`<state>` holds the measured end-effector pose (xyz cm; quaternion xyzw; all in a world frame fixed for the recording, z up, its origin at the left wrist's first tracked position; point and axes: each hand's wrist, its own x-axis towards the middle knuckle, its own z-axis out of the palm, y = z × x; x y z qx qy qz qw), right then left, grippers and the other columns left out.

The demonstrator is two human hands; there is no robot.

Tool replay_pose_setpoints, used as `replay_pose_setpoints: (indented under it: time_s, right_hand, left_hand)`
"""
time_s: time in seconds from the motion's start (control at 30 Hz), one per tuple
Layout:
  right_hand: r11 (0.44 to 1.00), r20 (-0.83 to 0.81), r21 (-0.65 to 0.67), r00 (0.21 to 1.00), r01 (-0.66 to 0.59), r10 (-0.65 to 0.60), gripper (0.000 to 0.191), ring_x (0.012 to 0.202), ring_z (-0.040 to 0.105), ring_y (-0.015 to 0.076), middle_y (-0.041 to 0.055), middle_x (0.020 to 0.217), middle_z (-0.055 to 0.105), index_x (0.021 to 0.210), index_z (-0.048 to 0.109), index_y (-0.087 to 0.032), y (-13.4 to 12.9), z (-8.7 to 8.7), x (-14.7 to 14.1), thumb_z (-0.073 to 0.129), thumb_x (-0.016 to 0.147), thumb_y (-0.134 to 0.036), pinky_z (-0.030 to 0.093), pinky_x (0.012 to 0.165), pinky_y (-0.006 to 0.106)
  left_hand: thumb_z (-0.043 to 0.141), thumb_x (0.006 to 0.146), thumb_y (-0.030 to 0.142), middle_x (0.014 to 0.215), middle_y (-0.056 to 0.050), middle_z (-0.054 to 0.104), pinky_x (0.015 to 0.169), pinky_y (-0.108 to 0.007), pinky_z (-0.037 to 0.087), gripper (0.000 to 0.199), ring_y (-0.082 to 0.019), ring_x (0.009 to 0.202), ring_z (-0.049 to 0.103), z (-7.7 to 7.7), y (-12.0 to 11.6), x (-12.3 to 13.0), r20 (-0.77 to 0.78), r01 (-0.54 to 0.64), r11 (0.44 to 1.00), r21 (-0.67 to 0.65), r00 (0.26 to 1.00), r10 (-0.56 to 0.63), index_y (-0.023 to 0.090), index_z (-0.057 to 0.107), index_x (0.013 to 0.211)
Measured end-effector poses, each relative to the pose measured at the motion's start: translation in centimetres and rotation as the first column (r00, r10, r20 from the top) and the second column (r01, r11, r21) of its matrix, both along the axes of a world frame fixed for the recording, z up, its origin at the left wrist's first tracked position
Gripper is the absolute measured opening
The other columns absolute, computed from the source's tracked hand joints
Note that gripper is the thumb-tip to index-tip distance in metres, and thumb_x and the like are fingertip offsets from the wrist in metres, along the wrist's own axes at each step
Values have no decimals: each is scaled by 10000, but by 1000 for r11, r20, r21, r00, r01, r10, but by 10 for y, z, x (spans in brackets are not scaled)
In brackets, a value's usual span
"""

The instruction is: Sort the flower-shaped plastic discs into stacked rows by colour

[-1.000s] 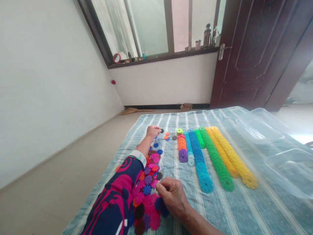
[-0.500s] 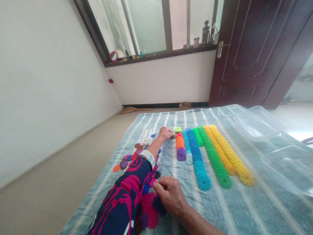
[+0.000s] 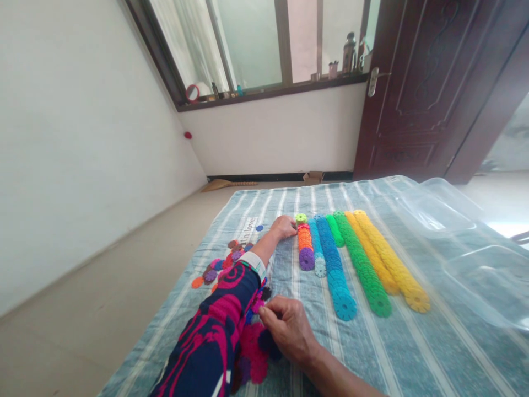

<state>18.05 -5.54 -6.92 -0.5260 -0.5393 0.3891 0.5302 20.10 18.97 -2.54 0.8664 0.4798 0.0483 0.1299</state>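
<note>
1. Left hand (image 3: 284, 227) seems to pinch a dark disc (image 3: 294, 225), mostly hidden, just left of the far end of the orange row (image 3: 305, 238); brushing fingertips could skew that row.
2. Right hand (image 3: 291, 331) curls beside the near pile of discs (image 3: 254, 358); I cannot tell whether it grips anything.
3. Dragging the left sleeve (image 3: 206, 336) could scatter the pile.
4. Tugging the striped cloth (image 3: 372, 358) could shift every row.

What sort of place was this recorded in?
Probably a room in a home: a broom lies on the floor by the wall, a red-rimmed mirror and a flask stand on the window ledge, beside a panelled door.
</note>
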Motion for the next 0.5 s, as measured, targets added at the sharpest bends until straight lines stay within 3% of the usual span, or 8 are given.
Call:
replay_pose_setpoints:
  time_s: [0.5]
  right_hand:
    - [1000, -1, 10, 1000, 0, 0, 321, 568, 462, 100, -24, 560, 494, 536, 551, -167, 1, -2, -1, 542, 820, -318, 300, 561, 236]
  left_hand:
    - [647, 657, 206, 723, 3, 723, 672, -214, 448, 262, -171, 789, 639, 5, -4, 5, -89, 66, 997, 47, 994, -61, 220, 791, 876]
